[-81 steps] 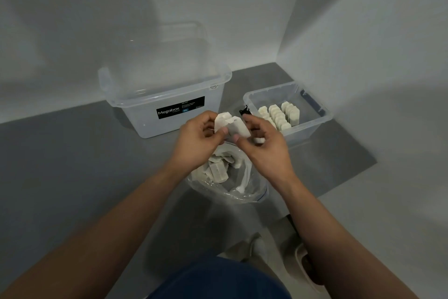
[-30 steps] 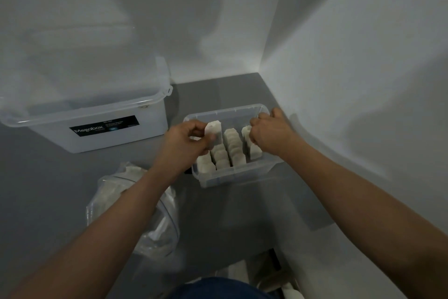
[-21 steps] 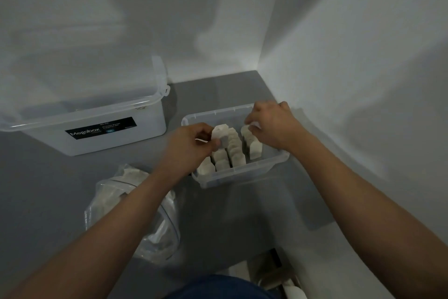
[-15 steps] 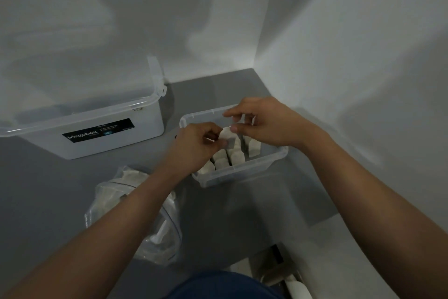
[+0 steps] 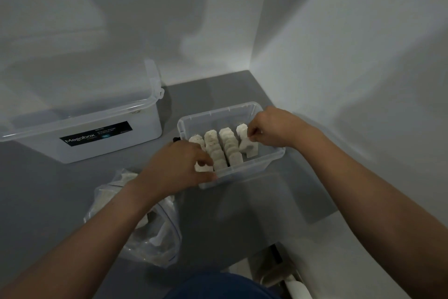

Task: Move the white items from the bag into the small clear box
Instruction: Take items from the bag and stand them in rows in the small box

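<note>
The small clear box (image 5: 244, 175) sits on the grey floor near the wall corner, with several white items (image 5: 224, 146) standing in rows inside it. My left hand (image 5: 179, 165) is at the box's near left corner, fingers pinched on a white item (image 5: 203, 167) at the front of the left row. My right hand (image 5: 271, 130) reaches into the right side and pinches a white item (image 5: 243, 134) in the rightmost row. The clear plastic bag (image 5: 155, 233) lies lower left under my left forearm, with more white items inside.
A large clear box (image 5: 101, 136) with a black Megabox label stands at the left, its lid raised behind it. White walls close in behind and to the right. A blue garment (image 5: 218, 286) and white objects lie at the bottom edge.
Both hands carried white items from above the bag to the small box. My left hand has since dropped to the box's front left, and my right hand has shifted to the rightmost row.
</note>
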A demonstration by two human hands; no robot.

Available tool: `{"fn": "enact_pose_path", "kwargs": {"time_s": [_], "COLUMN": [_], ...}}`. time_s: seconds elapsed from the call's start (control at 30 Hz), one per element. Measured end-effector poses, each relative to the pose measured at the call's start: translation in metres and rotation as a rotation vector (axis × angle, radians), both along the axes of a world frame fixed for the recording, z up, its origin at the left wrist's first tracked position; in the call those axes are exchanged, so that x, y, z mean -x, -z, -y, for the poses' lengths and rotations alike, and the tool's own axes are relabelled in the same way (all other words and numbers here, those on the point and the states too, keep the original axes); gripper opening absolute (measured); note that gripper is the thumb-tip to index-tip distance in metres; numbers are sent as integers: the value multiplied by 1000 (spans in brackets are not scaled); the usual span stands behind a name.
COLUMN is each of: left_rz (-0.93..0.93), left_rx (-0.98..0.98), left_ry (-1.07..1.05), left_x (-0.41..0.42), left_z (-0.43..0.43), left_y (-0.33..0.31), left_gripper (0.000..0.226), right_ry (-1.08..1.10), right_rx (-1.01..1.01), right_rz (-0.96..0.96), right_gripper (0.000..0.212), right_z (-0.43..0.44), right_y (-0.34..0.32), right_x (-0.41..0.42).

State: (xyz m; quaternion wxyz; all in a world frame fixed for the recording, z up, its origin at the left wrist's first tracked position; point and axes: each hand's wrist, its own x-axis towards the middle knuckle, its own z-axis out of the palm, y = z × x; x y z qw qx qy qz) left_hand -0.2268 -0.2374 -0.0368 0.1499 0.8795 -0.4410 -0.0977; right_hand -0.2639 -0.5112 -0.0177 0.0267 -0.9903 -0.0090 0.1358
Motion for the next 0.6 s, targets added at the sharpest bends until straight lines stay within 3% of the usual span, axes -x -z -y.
{"fn": "enact_pose_path", "kwargs": {"time_s": [0.3,0.47,0.6], "left_rz": [3,-2,-11], "left_rx": [26,15,38], "left_ry": [-17,-22,-21], "left_x": [10,12,14], "left_z": [-5,-5,-11], "left_y": [11,10,12], "left_gripper": [27,28,33], "right_ry": [-179,-174,-122], "right_rx": [574,634,543], "right_rz": [-26,-49,12], "right_gripper": [11,11,23], "right_z": [-14,-16,-12], "right_y": [41,47,42], "right_x": [-13,-16,-11]}}
